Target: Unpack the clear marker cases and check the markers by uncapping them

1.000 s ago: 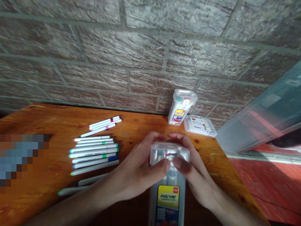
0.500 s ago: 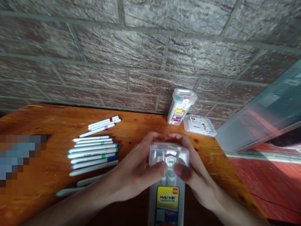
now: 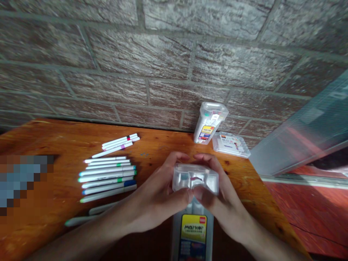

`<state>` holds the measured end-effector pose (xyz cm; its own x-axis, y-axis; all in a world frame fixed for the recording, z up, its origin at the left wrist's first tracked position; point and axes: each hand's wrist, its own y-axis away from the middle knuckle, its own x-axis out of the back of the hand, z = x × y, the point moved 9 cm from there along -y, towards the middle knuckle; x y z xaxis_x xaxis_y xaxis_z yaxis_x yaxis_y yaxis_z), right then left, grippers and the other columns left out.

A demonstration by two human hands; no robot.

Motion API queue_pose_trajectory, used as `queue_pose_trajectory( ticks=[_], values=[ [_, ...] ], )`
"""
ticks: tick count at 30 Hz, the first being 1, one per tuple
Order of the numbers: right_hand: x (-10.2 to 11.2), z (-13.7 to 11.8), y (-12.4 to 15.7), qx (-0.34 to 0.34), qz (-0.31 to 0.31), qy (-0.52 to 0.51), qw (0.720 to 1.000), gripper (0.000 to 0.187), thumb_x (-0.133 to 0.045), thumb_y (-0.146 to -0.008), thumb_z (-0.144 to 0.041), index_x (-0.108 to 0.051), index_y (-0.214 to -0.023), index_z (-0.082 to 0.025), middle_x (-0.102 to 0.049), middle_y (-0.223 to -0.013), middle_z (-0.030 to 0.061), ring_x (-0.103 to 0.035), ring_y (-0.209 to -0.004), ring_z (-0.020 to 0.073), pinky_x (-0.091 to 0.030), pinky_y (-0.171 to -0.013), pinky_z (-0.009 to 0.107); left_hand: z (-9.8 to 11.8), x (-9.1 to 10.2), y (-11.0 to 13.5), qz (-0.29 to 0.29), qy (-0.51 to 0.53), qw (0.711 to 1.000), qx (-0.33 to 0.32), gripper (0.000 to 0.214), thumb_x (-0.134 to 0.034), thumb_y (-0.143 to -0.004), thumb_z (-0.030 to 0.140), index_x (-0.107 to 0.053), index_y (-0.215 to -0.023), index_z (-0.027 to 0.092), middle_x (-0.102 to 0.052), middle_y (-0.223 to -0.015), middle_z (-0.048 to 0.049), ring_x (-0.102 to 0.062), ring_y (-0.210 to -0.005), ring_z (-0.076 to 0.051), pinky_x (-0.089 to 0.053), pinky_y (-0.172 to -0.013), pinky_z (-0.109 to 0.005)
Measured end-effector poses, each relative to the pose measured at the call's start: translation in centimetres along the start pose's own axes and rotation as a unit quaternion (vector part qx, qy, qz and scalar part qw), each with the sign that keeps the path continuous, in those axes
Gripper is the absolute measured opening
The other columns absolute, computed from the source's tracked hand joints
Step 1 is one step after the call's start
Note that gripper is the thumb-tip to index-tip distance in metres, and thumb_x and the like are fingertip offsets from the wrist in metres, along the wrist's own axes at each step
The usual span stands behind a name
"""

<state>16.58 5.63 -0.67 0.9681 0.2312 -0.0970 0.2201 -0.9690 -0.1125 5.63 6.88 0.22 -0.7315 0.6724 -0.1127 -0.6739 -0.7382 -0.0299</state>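
A clear plastic marker case (image 3: 193, 232) with a yellow and blue label stands upright in front of me, its lower end cut off by the frame. My left hand (image 3: 168, 192) grips its lid from the left, and my right hand (image 3: 217, 195) from the right. Both thumbs press side by side on the front of the lid, over the latch. The other fingers curl behind the case, mostly hidden. Left of my hands, several white markers (image 3: 107, 177) with coloured ends lie in a row, the nearest ones partly covered by my left forearm.
Near the brick wall (image 3: 168, 90) stands a second marker case (image 3: 208, 125) with pens inside. Beside it a flat clear case (image 3: 231, 144) lies on the wooden table (image 3: 163, 143). Several thin white pens (image 3: 119, 145) lie at the back left. A translucent panel (image 3: 296, 137) rises at the right.
My right thumb has slid left across the lid's latch to meet my left thumb, covering the latch. The case and the other things stay where they were.
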Motion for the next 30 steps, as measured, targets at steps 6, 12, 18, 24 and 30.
queue_pose_trajectory(
  ticks=[6, 12, 18, 24, 30],
  values=[
    [0.11, 0.39, 0.28, -0.017, 0.012, 0.006, 1.000, 0.049, -0.073, -0.096, -0.040, -0.046, -0.134, -0.028, -0.065, -0.113, 0.0051, -0.065, -0.091, 0.0192, -0.060, -0.077, 0.034, -0.44, 0.07, -0.02, 0.007, 0.031, 0.999, 0.004, 0.056, -0.073, -0.094, 0.051, -0.047, -0.133, 0.021, -0.069, -0.122, -0.0102, -0.067, -0.111, -0.027, -0.052, -0.091, -0.037],
    [0.09, 0.19, 0.23, -0.007, -0.020, -0.003, 1.000, 0.047, -0.067, -0.098, -0.040, -0.045, -0.137, -0.030, -0.066, -0.121, 0.0061, -0.067, -0.104, 0.0233, -0.059, -0.088, 0.041, -0.66, 0.72, 0.01, 0.057, -0.009, 0.998, 0.000, 0.051, -0.071, -0.097, 0.050, -0.049, -0.131, 0.019, -0.070, -0.116, -0.0085, -0.066, -0.101, -0.023, -0.051, -0.085, -0.034],
    [-0.24, 0.31, -0.01, -0.009, -0.026, -0.005, 1.000, 0.050, -0.071, -0.097, -0.039, -0.042, -0.137, -0.029, -0.065, -0.119, 0.0054, -0.065, -0.098, 0.0200, -0.059, -0.083, 0.037, -0.33, 0.64, 0.05, 0.038, 0.008, 0.999, -0.010, 0.051, -0.072, -0.097, 0.049, -0.051, -0.134, 0.021, -0.069, -0.124, -0.0084, -0.066, -0.110, -0.024, -0.050, -0.091, -0.036],
    [-0.40, 0.44, -0.22, -0.003, -0.004, -0.010, 1.000, 0.052, -0.077, -0.093, -0.037, -0.044, -0.132, -0.027, -0.062, -0.116, 0.0046, -0.065, -0.092, 0.0183, -0.058, -0.079, 0.034, -0.06, 0.73, 0.04, 0.000, -0.001, 1.000, -0.005, 0.048, -0.072, -0.095, 0.048, -0.059, -0.134, 0.023, -0.060, -0.139, -0.0112, -0.062, -0.118, -0.028, -0.049, -0.099, -0.041],
    [-0.15, 0.12, 0.12, -0.005, -0.016, 0.002, 1.000, 0.051, -0.072, -0.095, -0.035, -0.043, -0.138, -0.029, -0.064, -0.123, 0.0070, -0.067, -0.102, 0.0231, -0.059, -0.085, 0.041, -0.46, 0.57, -0.01, -0.013, 0.026, 1.000, -0.011, 0.049, -0.074, -0.092, 0.045, -0.061, -0.132, 0.021, -0.059, -0.140, -0.0128, -0.062, -0.116, -0.029, -0.051, -0.096, -0.040]
  ],
)
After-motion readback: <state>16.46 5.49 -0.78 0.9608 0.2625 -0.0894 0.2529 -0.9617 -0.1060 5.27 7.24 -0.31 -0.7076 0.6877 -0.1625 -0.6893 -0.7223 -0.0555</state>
